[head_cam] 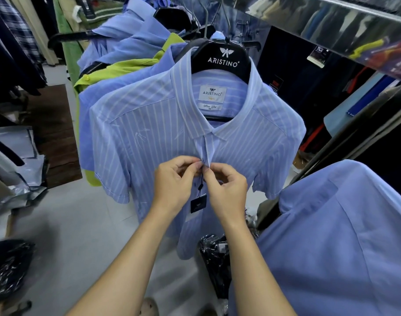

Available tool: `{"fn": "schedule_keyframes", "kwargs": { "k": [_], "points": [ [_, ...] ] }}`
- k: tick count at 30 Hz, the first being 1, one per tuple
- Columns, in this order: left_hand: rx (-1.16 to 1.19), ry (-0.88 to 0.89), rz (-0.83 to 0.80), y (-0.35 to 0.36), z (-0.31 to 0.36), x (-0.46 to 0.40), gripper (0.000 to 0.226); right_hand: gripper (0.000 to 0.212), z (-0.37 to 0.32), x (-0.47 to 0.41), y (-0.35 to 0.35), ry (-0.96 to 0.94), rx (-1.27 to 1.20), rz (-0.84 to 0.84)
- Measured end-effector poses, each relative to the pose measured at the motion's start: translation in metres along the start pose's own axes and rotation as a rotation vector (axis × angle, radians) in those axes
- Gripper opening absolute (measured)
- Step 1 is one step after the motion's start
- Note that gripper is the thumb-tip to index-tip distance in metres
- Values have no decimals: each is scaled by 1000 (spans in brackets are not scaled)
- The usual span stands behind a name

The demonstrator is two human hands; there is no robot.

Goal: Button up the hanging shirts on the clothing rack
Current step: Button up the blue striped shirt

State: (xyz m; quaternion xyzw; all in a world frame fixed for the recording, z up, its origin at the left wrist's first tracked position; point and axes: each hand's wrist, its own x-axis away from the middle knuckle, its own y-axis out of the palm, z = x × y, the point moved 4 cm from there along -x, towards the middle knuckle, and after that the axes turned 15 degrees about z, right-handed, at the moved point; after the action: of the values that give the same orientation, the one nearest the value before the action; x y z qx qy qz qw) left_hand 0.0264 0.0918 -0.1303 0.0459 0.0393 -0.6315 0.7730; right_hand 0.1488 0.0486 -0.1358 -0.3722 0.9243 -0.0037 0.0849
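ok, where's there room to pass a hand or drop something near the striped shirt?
Bare grey floor left of the blue striped shirt, between it and the grey plastic bags. Crowded: both hands, left hand and right hand, pinch its placket; a plain blue shirt crowds the right; black wrapped bundles lie below.

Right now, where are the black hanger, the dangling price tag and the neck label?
Black hanger [222, 56]: head view, on its printed front face.
Price tag [198, 203]: head view, middle of the dark card.
Neck label [212, 94]: head view, centre of the white patch.
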Motion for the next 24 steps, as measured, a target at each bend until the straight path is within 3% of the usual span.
{"fn": "schedule_keyframes", "kwargs": {
  "k": [4,8,13,24],
  "points": [
    [-76,77,-2,0,0,-2,24,13,1,0,2,-31,-5,23],
    [-151,170,4,0,0,-3,18,15,-1,0,2,-48,-5,26],
    [-97,99,43,-3,3,-6,22,39,2,-4,6,10,-47,-84],
    [-41,21,29,-2,4,-6,20,14,4,-7,7,22,-48,-59]
  ]
}}
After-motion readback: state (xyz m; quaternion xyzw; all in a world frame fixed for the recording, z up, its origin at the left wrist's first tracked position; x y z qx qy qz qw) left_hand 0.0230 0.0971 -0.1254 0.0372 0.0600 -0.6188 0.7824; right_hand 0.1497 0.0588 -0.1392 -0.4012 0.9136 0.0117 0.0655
